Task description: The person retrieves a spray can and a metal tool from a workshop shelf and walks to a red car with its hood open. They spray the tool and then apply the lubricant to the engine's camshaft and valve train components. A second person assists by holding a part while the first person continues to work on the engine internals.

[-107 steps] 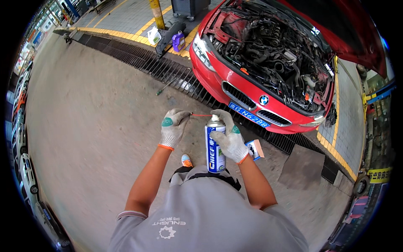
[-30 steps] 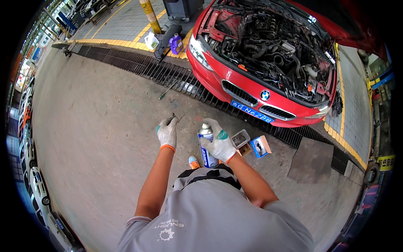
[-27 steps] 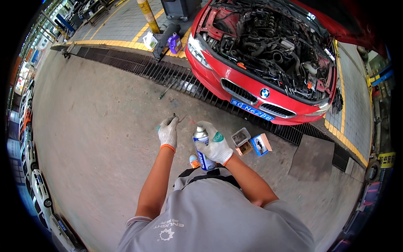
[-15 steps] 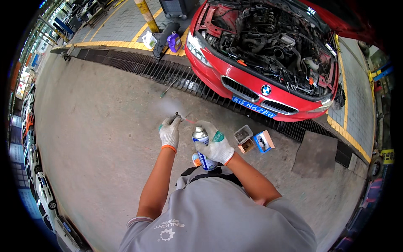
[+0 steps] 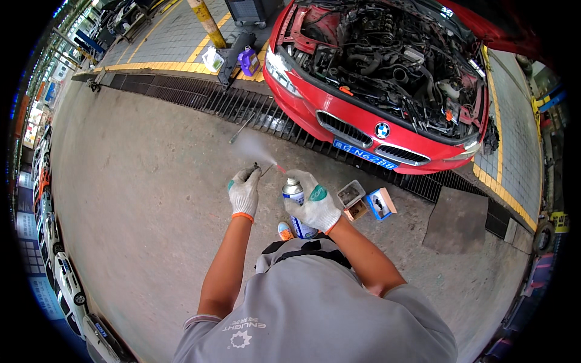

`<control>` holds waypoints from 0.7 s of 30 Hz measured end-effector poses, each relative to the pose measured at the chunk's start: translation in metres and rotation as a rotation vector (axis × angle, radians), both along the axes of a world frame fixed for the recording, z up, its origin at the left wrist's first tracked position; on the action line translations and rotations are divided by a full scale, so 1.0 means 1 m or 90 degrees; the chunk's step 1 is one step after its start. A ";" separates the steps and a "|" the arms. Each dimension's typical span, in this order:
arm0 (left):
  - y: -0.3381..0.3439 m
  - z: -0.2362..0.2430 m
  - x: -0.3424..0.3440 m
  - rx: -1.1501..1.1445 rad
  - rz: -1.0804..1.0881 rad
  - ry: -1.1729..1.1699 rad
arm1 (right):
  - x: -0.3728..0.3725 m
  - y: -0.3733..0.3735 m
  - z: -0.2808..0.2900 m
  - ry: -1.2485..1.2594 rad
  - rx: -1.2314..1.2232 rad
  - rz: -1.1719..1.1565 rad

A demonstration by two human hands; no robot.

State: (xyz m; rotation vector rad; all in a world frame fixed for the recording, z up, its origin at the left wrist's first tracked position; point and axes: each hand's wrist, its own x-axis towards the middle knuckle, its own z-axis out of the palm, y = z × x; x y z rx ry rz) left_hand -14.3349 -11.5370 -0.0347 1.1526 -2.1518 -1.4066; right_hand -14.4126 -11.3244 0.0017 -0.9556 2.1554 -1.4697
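My left hand, in a white knit glove with an orange cuff, pinches a small dark metal part with a thin rod sticking out to the right. The part's kind is too small to make out. In my right hand, gloved the same way, is a blue and white aerosol spray can, held upright with a finger on its top. Its red straw nozzle points up and left. From the straw a white mist fans out just beyond the part.
Ahead stands a red car with its hood raised and engine bay exposed. A floor grate runs before it. On the concrete to my right lie a clear plastic tub, a blue box and a dark mat. A long thin tool lies ahead.
The spray can has shifted slightly right and its straw has tipped upward. The mist is now a denser cone coming off the straw. My left hand has barely moved.
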 end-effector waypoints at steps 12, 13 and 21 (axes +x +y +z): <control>-0.026 0.002 -0.025 -0.009 0.024 -0.009 | -0.045 -0.024 -0.008 -0.120 -0.037 -0.010; -0.035 -0.001 -0.030 0.001 0.029 -0.005 | -0.052 -0.032 -0.009 -0.119 -0.038 -0.012; -0.138 -0.026 -0.100 0.066 0.044 -0.020 | -0.129 -0.136 -0.012 -0.152 -0.013 -0.015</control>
